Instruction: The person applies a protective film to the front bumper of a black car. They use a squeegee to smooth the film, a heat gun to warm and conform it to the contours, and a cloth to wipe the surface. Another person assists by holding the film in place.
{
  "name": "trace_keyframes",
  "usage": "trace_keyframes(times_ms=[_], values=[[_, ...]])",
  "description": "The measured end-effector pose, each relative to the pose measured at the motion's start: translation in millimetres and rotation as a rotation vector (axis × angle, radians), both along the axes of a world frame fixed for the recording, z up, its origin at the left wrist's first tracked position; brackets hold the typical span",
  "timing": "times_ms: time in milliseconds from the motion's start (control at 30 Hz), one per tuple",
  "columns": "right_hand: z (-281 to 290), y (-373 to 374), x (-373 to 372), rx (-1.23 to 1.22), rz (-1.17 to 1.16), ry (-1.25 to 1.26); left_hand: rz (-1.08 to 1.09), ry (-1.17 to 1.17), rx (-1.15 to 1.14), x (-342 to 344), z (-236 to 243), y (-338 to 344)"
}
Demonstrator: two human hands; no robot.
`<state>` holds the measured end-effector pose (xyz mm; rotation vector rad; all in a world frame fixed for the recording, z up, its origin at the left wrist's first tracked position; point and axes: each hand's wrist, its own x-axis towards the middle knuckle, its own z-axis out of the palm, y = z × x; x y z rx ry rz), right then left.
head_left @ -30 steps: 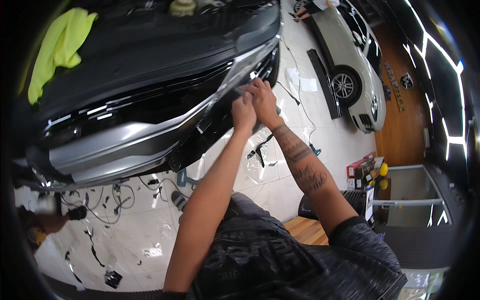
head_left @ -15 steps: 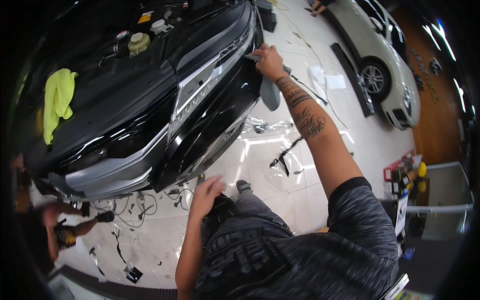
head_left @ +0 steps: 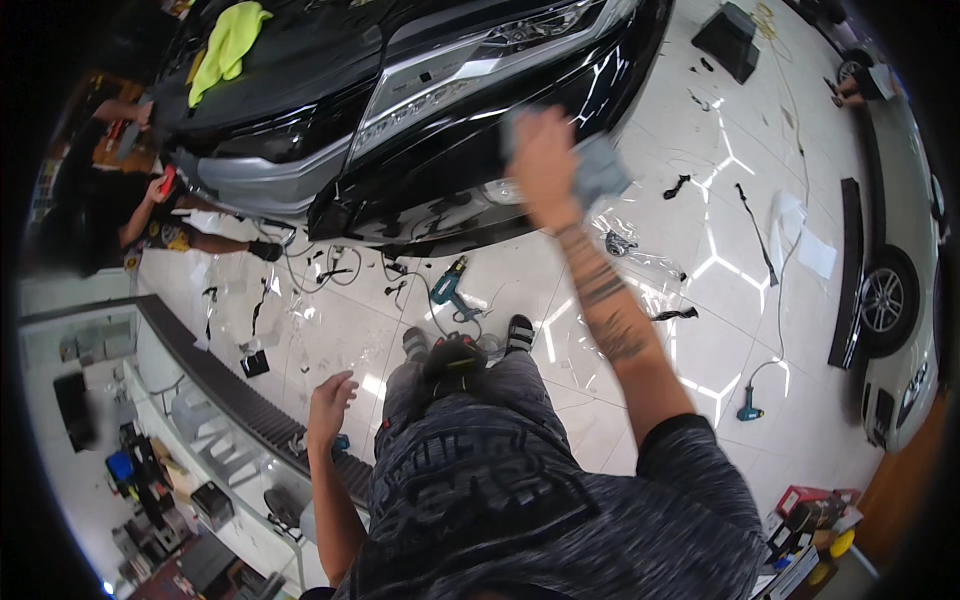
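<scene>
Bent over the front corner of a black car, I have my right hand (head_left: 545, 170) closed on a grey cloth (head_left: 604, 170), somewhat blurred. The cloth lies against or just over the glossy black bumper (head_left: 430, 185), below the headlight (head_left: 425, 95); exact contact is hard to tell. One flap of it hangs out to the right of my hand. My left hand (head_left: 330, 402) hangs free at my left side, above the floor, fingers loosely bent and apart, holding nothing. A yellow-green cloth (head_left: 228, 50) is draped over the car's front edge.
At left, a co-worker (head_left: 95, 205) holds a red object (head_left: 167, 183) by the grille. A teal pistol-shaped power tool (head_left: 446, 287) lies before my feet, among cables and film scraps. Another teal tool (head_left: 749, 404) and a long black trim panel (head_left: 848, 275) lie right, beside a white car (head_left: 905, 330).
My right hand and the grey cloth have come from the bumper's far side end toward its front. My left hand has dropped back toward my side. The view has turned, showing more floor.
</scene>
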<state>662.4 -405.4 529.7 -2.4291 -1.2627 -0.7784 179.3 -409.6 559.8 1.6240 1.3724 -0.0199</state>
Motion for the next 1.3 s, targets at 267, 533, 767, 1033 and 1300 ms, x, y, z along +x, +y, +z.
trace_keyframes(times_ms=[267,533,767,1033,1300], values=[[54,-20,-107,0.201,0.396,0.642,0.026,-0.106,-0.036,4,51,-45],[-27,56,-225,-0.049,0.342,0.327,0.004,-0.359,-0.061,-30,21,-45],[-91,-10,-468,-0.394,0.779,1.416,0.388,-0.534,0.084,-146,-44,-70],[37,-75,-567,-0.856,1.178,1.835,0.439,-0.988,-0.207,-330,-14,-69],[106,-115,-484,-0.008,1.149,1.63,-0.49,-0.455,-0.629,-275,-13,-61]])
